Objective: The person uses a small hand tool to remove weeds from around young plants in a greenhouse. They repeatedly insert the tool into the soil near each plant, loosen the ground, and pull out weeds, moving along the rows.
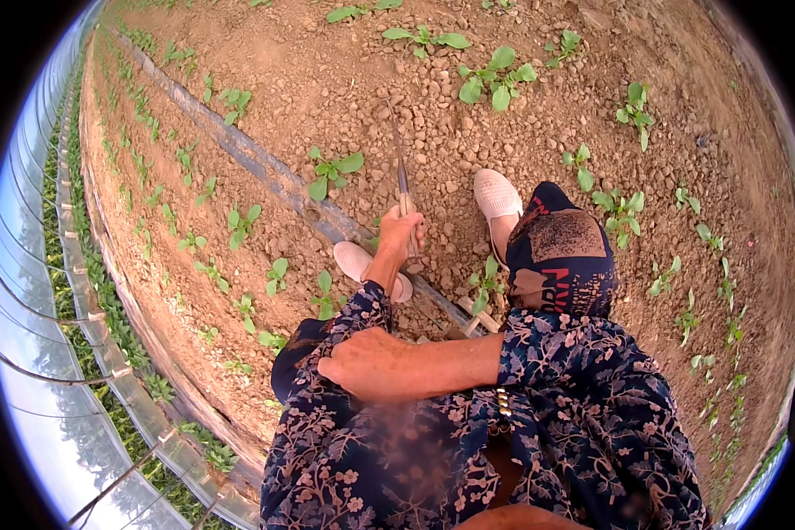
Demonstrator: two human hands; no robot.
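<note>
My left hand (399, 232) grips the pale wooden handle of a slender hand tool (403, 175). The tool's dark, thin metal part points away from me over the cloddy soil (430, 139), its tip near the ground. My right forearm crosses my body, and my right hand (354, 363) is curled against the floral left sleeve; its fingertips are hidden, so whether it holds cloth cannot be told. A leafy seedling (331, 173) grows left of the tool, and a larger one (500, 78) stands farther off to the right. Another seedling (487, 283) is close to my knee.
A dusty, flat dark strip (238, 146) runs diagonally between seedling rows and passes by my left shoe (364, 265). My right shoe (498, 192) rests on the soil. Wooden pieces (480, 318) lie beneath me. Clear plastic greenhouse sheeting (30, 331) curves along the left.
</note>
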